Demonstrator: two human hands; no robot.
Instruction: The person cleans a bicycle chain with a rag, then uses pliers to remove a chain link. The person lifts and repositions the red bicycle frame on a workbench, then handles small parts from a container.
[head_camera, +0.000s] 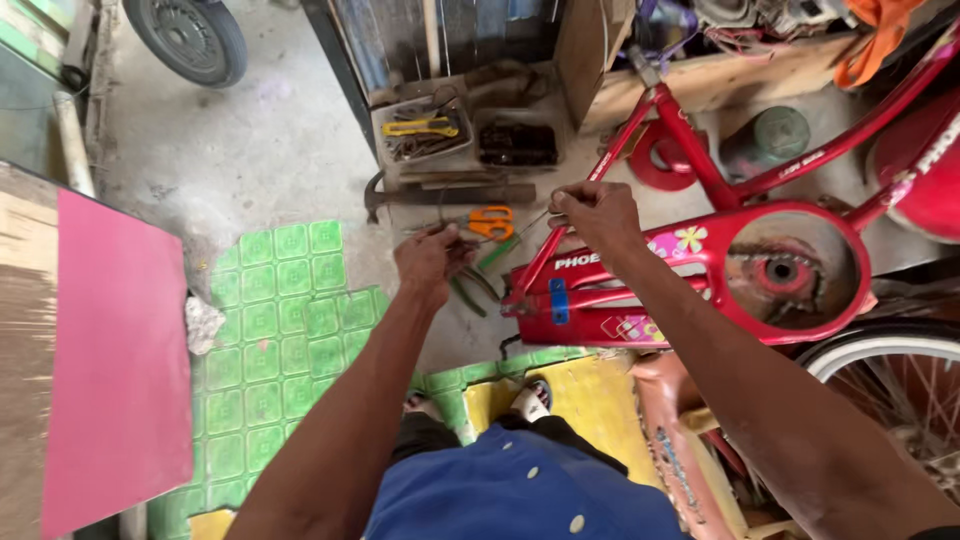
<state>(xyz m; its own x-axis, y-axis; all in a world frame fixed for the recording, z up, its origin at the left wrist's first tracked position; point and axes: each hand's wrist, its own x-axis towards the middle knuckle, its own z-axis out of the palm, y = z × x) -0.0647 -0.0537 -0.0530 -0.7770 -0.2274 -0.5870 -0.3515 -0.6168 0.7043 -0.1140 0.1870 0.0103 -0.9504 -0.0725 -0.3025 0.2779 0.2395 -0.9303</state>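
My left hand (428, 262) is closed around the end of a thin wire or cable, just above green-handled pliers (478, 288) lying on the concrete floor. My right hand (597, 215) pinches the other end of that thin wire (520, 228), held taut between both hands. Under my right arm lies a red bicycle frame (700, 250) with a round chain guard (790, 272). Orange-handled scissors (492, 222) rest on the floor between my hands.
A tray of tools (425, 135) and a box of dark parts (517, 143) sit beyond a hammer (440, 193). A pink board (115, 360) lies left, green patterned matting (275, 330) below. A spoked wheel (900, 385) is at right, a tyre (190, 35) at top left.
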